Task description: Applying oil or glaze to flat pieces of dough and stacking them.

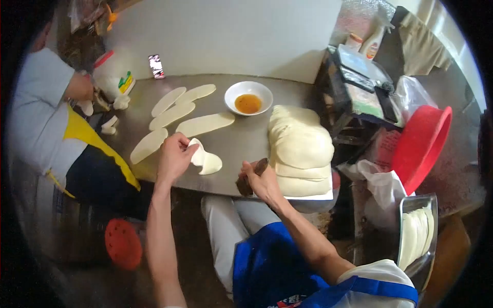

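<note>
My left hand [176, 156] pinches the end of a thin dough piece [210, 161], which is bent over itself above the steel table. In my right hand [265, 183] is a short dark rod [262, 166], seemingly a wooden rolling pin, tilted at the table's front edge; my fingers cover its middle. Several flat dough ovals lie farther back, among them a long one [206, 124] beyond my left hand. To the right of them stands a white bowl [232, 91] with brown liquid. A thick stack of dough sheets [302, 150] rests on a white board [314, 197] beside my right hand.
At left, a person [46, 100] handles dough by a white plastic container [109, 75]. A phone [156, 66] leans on the wall. To the right are a scale [356, 63], a red round plastic basin [421, 148] and a metal tray [434, 231] of dough strips. A red stool [123, 243] stands below.
</note>
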### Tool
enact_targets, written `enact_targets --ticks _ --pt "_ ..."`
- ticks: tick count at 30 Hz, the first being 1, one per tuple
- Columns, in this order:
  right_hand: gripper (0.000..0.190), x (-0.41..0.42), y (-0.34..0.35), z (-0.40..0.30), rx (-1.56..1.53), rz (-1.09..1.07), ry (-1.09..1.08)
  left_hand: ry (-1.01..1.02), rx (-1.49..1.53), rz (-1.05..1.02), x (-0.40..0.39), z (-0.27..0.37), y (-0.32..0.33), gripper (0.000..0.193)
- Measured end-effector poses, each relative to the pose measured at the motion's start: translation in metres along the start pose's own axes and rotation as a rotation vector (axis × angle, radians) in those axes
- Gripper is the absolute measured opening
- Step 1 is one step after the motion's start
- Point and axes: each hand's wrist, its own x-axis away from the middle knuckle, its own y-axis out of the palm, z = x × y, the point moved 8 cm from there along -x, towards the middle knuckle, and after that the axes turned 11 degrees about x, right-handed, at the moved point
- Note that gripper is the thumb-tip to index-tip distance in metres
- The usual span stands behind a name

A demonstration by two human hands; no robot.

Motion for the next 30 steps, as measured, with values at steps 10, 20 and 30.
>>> enact_targets --ticks 10,20,30 --pt "0.049 0.037 -0.148 0.012 -1.449 0.084 0.337 0.041 1.007 -0.253 0.05 0.19 0.131 0.016" --pt "0.016 -0.052 -0.23 0.117 -1.32 0.271 0.489 -0.268 0.926 -0.196 -0.052 0.073 0.25 0.028" --pt "0.039 -0.054 -0.26 0.113 -1.141 0.295 0.378 -0.345 1.035 -0.247 -0.061 0.038 0.279 0.045"
